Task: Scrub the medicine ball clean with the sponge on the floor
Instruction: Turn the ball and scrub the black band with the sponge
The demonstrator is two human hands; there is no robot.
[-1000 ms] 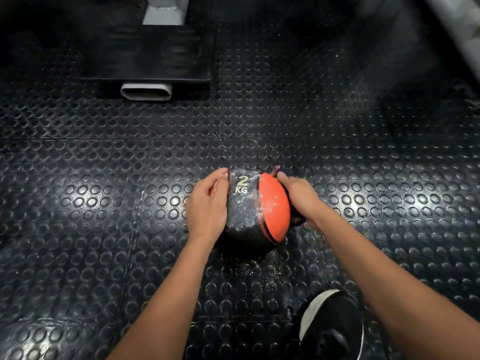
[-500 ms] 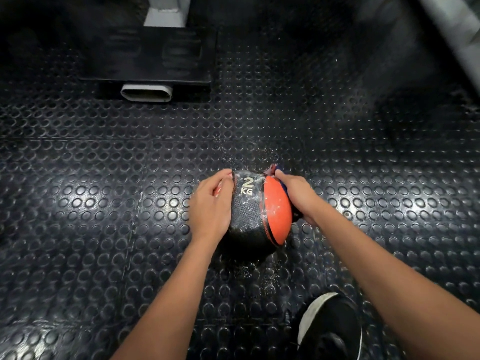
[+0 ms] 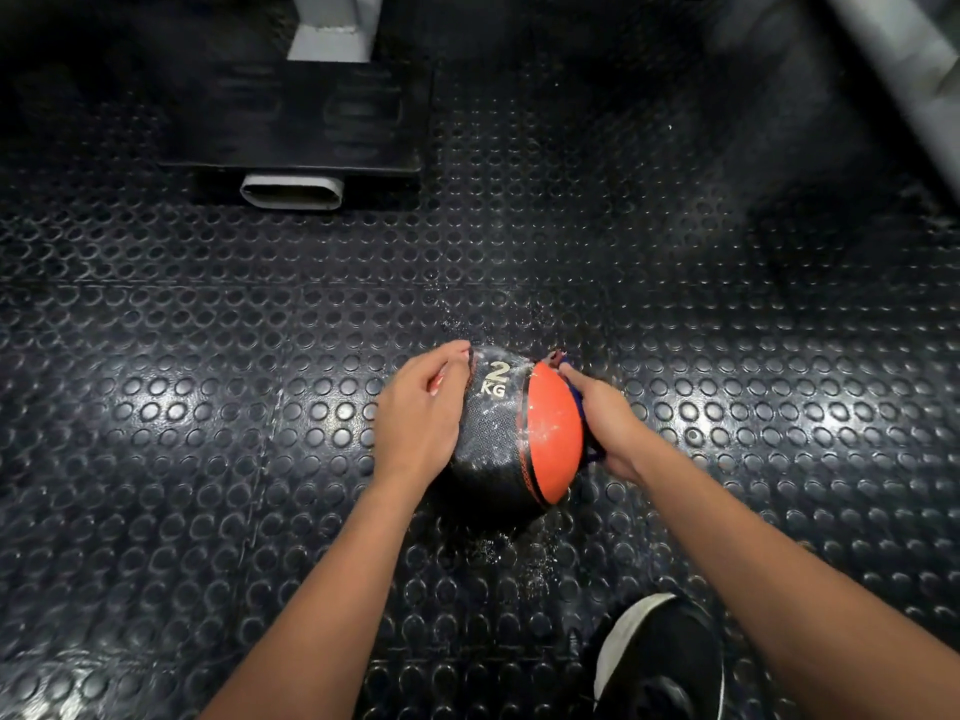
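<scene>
A black and orange medicine ball point(image 3: 511, 433) marked "2 KG" rests on the studded black rubber floor point(image 3: 208, 407), wet and flecked with white foam. My left hand point(image 3: 421, 413) lies flat against its left side, fingers curved over the top, steadying it. My right hand point(image 3: 605, 423) presses a dark blue sponge point(image 3: 576, 402) against the ball's right, orange side. Only a thin edge of the sponge shows between palm and ball.
A black machine base point(image 3: 291, 122) with a grey oval tube end point(image 3: 292, 192) stands at the back left. A grey bar point(image 3: 904, 59) slants across the top right corner. My black shoe with a white sole point(image 3: 660, 662) sits near the bottom right. Water drops speckle the floor around the ball.
The ball has turned slightly, so the "2 KG" mark sits more to the left. My right hand with the sponge slid a little back down the orange side. My left hand stayed in place.
</scene>
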